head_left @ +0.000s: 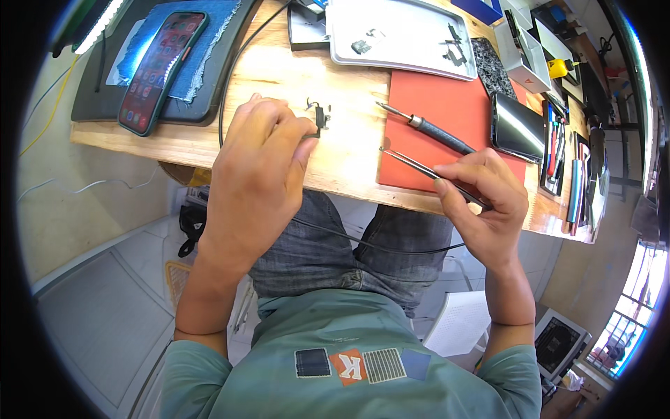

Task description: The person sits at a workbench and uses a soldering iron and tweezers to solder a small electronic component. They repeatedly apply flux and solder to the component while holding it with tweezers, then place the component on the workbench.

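My left hand is bent over the wooden table, its thumb and index finger closed at a small black electronic part with a thin curled lead. My right hand pinches a pair of dark metal tweezers, whose tips point left over the edge of an orange-red mat. A soldering iron with a dark handle and pointed metal tip lies across the mat just beyond the tweezers. Its handle end runs behind my right fingers; whether they touch it I cannot tell.
A phone rests on denim cloth and a dark pad at the left. Farther back stands a white tray with small black parts. A black phone-like device and several tools lie right. A black cable crosses above my lap.
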Available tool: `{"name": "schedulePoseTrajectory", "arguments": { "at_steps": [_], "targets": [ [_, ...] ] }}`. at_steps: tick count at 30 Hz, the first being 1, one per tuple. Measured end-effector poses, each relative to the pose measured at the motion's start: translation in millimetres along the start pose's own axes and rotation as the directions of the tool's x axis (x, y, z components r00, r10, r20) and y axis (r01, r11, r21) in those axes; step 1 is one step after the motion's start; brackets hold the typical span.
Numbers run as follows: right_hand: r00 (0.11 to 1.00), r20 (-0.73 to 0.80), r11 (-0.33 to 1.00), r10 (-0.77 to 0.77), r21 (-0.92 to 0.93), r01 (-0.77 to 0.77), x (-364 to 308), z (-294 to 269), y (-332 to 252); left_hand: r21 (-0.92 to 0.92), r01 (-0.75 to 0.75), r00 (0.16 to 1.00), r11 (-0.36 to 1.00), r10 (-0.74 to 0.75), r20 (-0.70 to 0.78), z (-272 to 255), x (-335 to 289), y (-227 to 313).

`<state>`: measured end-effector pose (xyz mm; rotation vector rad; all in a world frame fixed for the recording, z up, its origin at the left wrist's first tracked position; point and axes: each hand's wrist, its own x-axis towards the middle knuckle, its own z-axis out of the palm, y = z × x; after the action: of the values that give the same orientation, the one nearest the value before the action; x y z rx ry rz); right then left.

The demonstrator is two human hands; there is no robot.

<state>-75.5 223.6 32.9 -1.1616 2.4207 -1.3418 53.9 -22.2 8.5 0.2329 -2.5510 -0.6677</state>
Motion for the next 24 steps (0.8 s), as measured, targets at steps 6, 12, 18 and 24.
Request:
{"name": "schedulePoseTrajectory", "arguments": {
  "at_steps": [6, 12, 18, 24],
  "targets": [
    [0.998, -0.035, 0.992, -0.059, -0.116, 0.054, 0.5, -2.7, 1.2, -0.135, -0.099, 0.994, 0.986, 0.091, -0.066, -0.4, -4.9, 3.1],
    [0.997, -0.041, 0.989, -0.060, -0.137, 0.053, -6.7, -7.4, 8.5, -0.107, -0.065, 0.998, 0.992, 0.064, -0.015, 8.2, -5.1, 0.6],
    [0.996, -0.028, 0.982, -0.086, -0.173, 0.080, -5.0, -9.9, 9.7, -0.109, -0.030, 0.999, 0.994, 0.032, 0.016, 7.2, -3.5, 1.2],
    [0.996, -0.017, 0.976, -0.092, -0.200, 0.087, -5.7, -11.2, 10.2, -0.103, -0.055, 0.998, 0.993, 0.056, 0.002, 8.0, -6.7, -2.5]
  ]
}}
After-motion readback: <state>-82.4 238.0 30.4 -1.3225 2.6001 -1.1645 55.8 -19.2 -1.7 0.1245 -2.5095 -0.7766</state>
